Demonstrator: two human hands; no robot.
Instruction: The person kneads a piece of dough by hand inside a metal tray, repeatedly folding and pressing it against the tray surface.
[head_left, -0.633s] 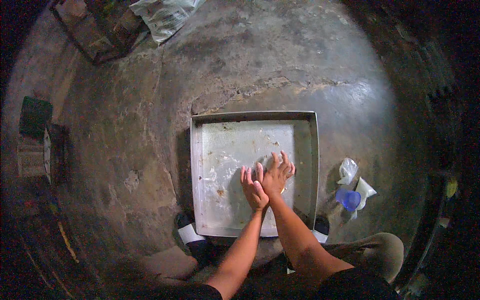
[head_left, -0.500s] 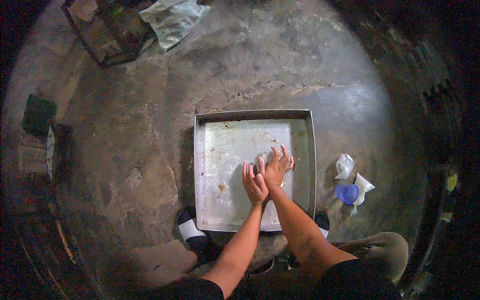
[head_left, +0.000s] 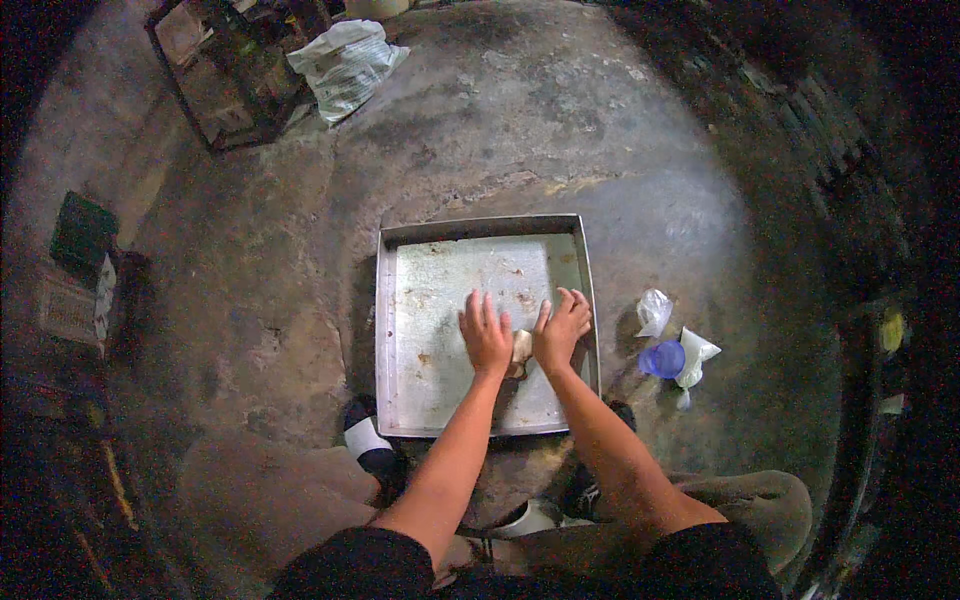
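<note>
A shallow square metal tray lies on the floor between my feet, with flecks and stains on its bottom. Inside it sits a small pale lump that looks like dough, right of the tray's middle. My left hand is beside the lump's left side, fingers stretched upward and apart. To its right is my right hand, fingers loosely bent and spread, nothing in its grasp. Both hands are close to the lump; whether either touches it I cannot tell.
Right of the tray stand a blue translucent cup, a knotted bag of white stuff and a clear plastic bag. Far left are a dark framed case and a white sack. A green box sits at the left.
My hands, pressed together at the wrists and palms before, have come apart to either side. The pale lump now shows between them. The whole view has shifted slightly.
</note>
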